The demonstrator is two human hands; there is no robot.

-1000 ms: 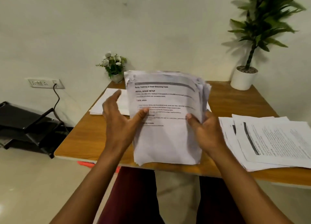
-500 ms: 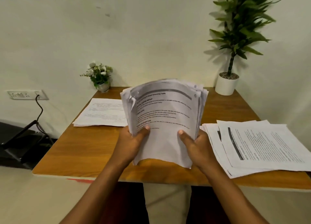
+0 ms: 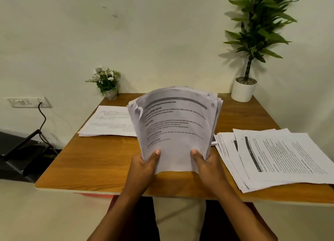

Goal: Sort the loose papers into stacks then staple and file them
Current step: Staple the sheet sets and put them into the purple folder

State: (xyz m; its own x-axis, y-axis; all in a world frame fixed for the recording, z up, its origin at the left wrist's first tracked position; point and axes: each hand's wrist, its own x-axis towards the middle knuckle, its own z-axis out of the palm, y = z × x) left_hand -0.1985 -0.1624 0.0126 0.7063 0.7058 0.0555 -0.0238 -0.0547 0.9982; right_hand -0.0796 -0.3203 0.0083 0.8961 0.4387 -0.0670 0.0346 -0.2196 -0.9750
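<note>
Head view, sheaf: a thick bundle of loose papers [image 3: 177, 128] held upright above the middle of the table [image 3: 101, 161]; top edge bowing away, sheet edges fanned and uneven
Head view, left hand [image 3: 142, 166]: pinches the sheaf's lower left corner, thumb on the printed face, fingers hidden behind
Head view, right hand [image 3: 207, 165]: pinches the lower right corner likewise
Head view, sorted piles: a flat stack [image 3: 108, 122] lies at far left; a splayed stack [image 3: 282, 155] lies at right
Handling (judged): light but limp; sheets are slippery against each other and likely to slide out; grip both lower corners firmly, or support from beneath; the curled corner at upper left may tear
</note>
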